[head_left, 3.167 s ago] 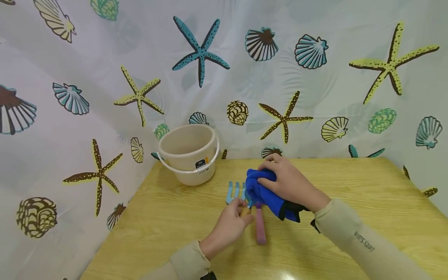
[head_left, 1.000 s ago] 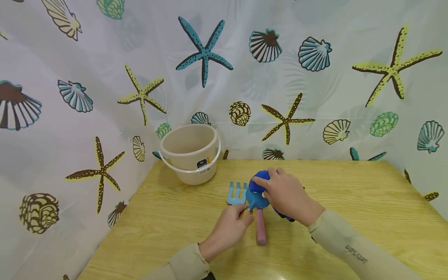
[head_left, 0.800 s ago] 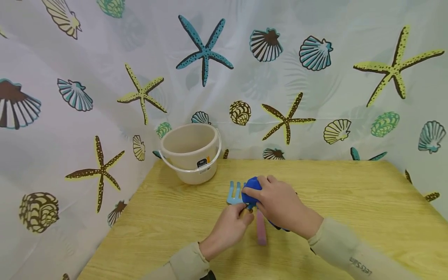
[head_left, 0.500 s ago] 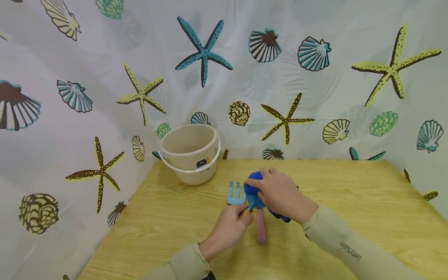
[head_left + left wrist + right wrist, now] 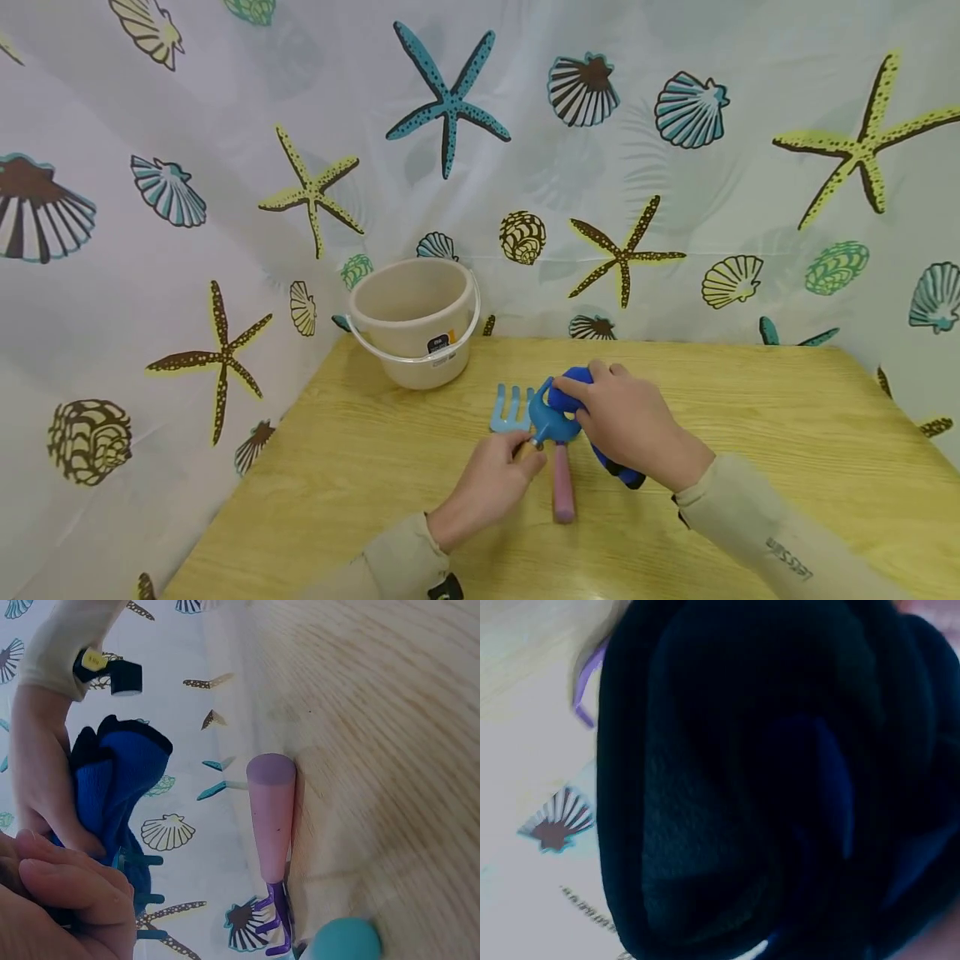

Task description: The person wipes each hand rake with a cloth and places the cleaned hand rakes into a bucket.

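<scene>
Since cloth point(image 5: 574, 375) shifted right, held rake point(image 5: 553, 427) more exposed

From afar, I see a bucket point(image 5: 397, 340) at the table's point(image 5: 750, 417) back left, a rake point(image 5: 509, 426) before it to the right, a cloth point(image 5: 562, 401) farther right.

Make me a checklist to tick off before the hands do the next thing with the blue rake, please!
1. Left hand has a grip on the blue rake's yellow handle: ok.
2. Right hand holds the blue cloth at the prongs: ok.
3. Pink-handled tool well out of the way: not ok, it lies close by, partly hidden behind the rake from above.
4. Bucket standing upright: ok.
5. Rake clean all over: cannot tell, hand and cloth hide part of it.
</scene>
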